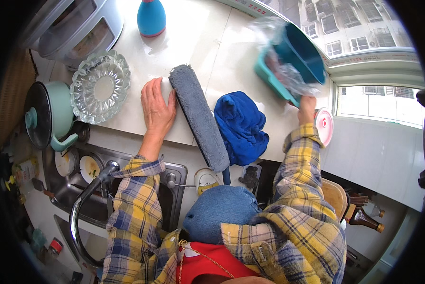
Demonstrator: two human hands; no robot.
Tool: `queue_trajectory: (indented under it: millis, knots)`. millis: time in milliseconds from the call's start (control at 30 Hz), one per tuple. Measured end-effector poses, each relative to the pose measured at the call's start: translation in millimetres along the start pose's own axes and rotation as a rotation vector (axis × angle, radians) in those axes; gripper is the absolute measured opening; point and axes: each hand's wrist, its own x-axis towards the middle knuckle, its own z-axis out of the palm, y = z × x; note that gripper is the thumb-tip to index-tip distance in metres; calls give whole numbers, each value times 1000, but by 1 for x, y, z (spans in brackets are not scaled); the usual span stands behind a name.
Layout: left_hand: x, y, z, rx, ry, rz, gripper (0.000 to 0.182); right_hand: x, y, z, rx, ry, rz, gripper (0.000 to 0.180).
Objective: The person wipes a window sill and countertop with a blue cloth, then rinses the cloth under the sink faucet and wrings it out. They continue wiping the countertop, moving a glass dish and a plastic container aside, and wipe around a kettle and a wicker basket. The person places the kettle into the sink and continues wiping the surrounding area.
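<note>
My left hand (158,106) rests palm down on the white tiled sill (194,46), its thumb touching or right beside a squeegee head with a grey fleece cover (200,117). At the right, my right hand (307,106) grips the rim of a teal plastic basket (274,83); its fingers are partly hidden. Clear plastic film, blurred, lies in and over this basket, and a darker teal container (301,49) stands against it. A crumpled blue cloth (239,126) lies between my hands, right beside the grey fleece. A round pink-and-white lid (324,124) is near my right wrist.
A cut-glass bowl (104,88), a mint-green pot with a dark lid (61,110) and a grey-white rack (102,32) stand at left. A blue spray bottle (151,17) is at the back. Below are a steel sink (127,154) with dishes and a chrome faucet (78,213). Windows border the right.
</note>
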Motion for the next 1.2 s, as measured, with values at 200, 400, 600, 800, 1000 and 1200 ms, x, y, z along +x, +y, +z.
queue_trajectory:
  millis: [200,400,600,800,1000,1200]
  knots:
    - [1,1,-1,0,11,11,50,-20,-4,-31,373,-111,196,39]
    - [0,0,0,8,6,-2,49,-165,-31,15,-147,-313,-368,36]
    - [1,-2,1,1,8,22,47,-224,-42,37,-577,-666,-891,53]
    - [2,-4,2,-94,66,38,42,-217,-37,22,-389,-621,-788,41]
    - [2,-6,1,-158,68,0,41,-154,-23,-36,-397,-139,-702,36]
    - [-12,37,-20,-508,19,-413,50,-131,12,52,-718,-194,-957,55]
